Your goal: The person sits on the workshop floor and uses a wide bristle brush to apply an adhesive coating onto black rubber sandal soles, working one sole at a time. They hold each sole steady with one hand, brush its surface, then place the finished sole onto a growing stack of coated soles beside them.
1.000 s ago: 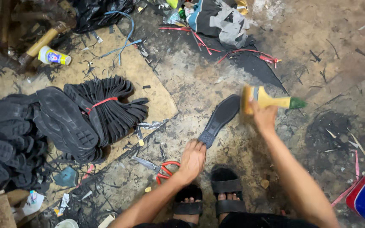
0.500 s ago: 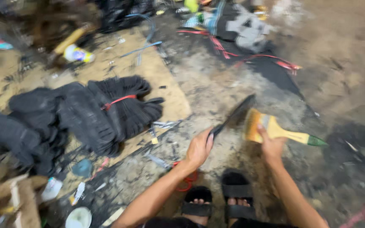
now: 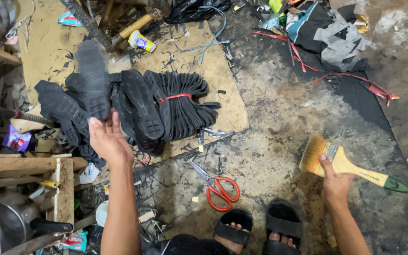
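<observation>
Left hand [image 3: 107,141] lifting sole [image 3: 92,78], right gripping paintbrush [image 3: 343,163]

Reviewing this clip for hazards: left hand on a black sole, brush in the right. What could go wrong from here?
1. The left hand holds the black sole only by its lower end, so it could slip onto the pile of soles.
2. The red-handled scissors lie open near the sandalled feet; a step could catch them.
3. The paintbrush in the right hand may drip or smear if loaded.

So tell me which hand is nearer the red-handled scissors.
Left, narrowly. The left hand is up and to the left of the scissors, holding a black sole; the right hand is off to their right, gripping the paintbrush.
</observation>
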